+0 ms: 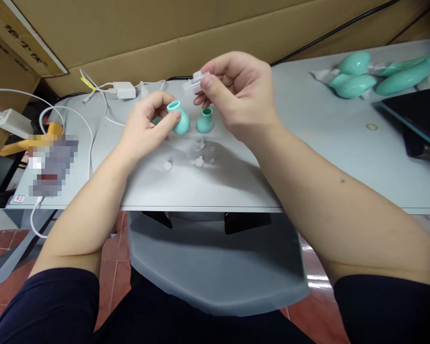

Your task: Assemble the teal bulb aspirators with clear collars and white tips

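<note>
My left hand [148, 122] grips a small mint-green bulb-shaped piece [181, 120], its open neck tilted up. Between thumb and fingers, my right hand [238, 93] pinches a clear plastic fitting [195, 83], held above the table to the right of that piece. A second mint-green bulb [205, 122] stands upright on the table below my right hand. In front of it lie a small clear cup-like part [199, 143], a white cap-like part [199, 162], a round white piece [167, 165] and two tiny clear bits [212, 148]. Another green thing is partly hidden behind my left fingers.
Several larger mint-green pieces [354, 86] lie at the back right, near a dark flat device [421, 122]. White chargers [124, 90] and cables occupy the left, beside a blurred-out phone-like object [53, 167]. A cardboard wall [146, 33] bounds the grey table [308, 157] behind.
</note>
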`<state>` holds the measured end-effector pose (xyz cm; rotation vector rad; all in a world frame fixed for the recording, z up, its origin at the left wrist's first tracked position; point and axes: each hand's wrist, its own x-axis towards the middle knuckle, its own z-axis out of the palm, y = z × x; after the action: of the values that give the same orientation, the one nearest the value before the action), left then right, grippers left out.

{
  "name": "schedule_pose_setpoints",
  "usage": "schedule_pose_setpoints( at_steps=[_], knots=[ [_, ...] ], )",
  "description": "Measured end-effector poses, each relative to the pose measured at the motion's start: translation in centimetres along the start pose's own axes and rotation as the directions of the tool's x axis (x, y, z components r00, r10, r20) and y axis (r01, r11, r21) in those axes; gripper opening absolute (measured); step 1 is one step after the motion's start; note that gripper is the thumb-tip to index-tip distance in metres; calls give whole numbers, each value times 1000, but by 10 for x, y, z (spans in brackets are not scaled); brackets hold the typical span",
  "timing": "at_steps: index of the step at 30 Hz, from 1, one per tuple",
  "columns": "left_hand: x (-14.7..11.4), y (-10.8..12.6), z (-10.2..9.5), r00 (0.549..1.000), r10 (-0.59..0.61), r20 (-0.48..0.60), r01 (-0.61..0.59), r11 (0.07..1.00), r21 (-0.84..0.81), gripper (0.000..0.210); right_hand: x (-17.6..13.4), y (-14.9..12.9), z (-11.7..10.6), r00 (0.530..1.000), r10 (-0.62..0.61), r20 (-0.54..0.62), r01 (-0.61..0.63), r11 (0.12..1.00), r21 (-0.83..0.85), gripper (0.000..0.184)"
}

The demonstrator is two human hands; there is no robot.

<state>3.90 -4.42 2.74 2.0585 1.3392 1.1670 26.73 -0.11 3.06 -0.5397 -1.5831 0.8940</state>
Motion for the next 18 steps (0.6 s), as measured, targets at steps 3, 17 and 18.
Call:
schedule_pose_setpoints(
  at_steps=[3, 17, 18],
  knots=[
    [1, -7, 2, 995, -71, 68, 79, 990, -121, 15, -1, 0, 0, 1000, 10, 9, -10, 1000, -12, 37],
    [-1, 8, -1, 998, 38, 41, -40, 998, 47, 43, -1, -10, 8, 999, 44, 25, -45, 998, 35, 32],
    [-1, 9, -1, 997, 64, 35, -66, 995, 71, 43, -1, -8, 9, 999, 26, 33, -28, 997, 67, 32]
  ],
)
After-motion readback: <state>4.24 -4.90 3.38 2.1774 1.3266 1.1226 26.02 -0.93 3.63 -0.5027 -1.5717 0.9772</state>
